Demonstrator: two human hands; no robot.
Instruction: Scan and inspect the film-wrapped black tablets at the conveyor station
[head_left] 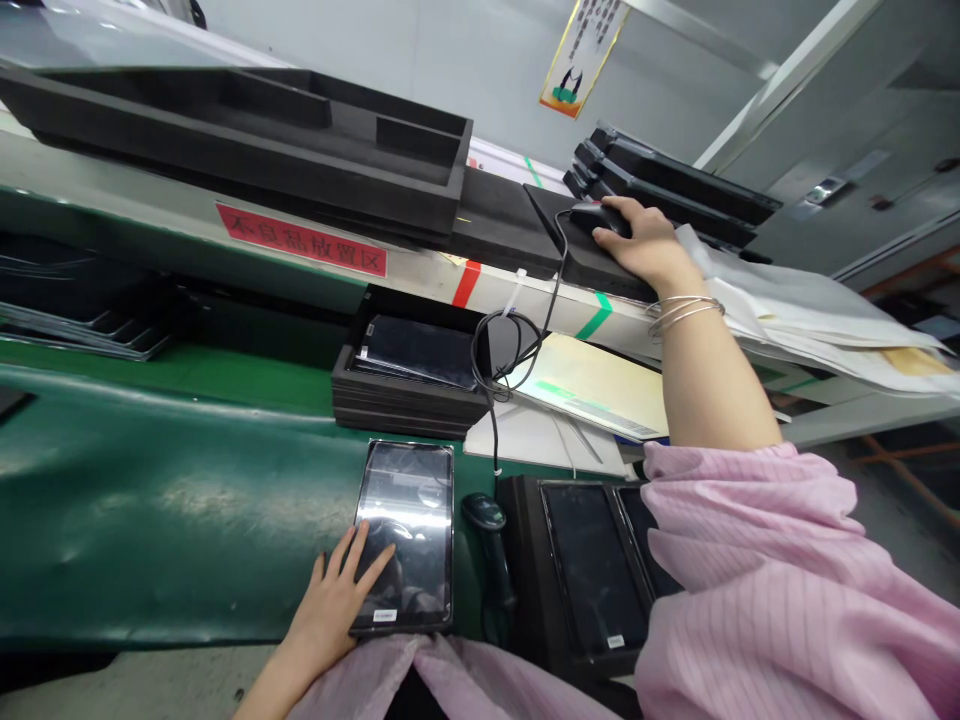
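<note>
Glossy black glass fronts the rectangular tablet point(411, 570) lying on the smooth, faintly creased green mat point(180, 510) at the near edge. The left hand point(334, 600) rests on its left side, fingers spread, gripping nothing. Far right, the right hand point(637, 235) curls over a rounded black mouse point(598, 218) on matte dark foam point(506, 215). Just right of the tablet lies a dark handheld scanner point(491, 550) with a rounded head; beyond it, two more tablets point(596, 565) sit in a thick black foam tray point(525, 560).
</note>
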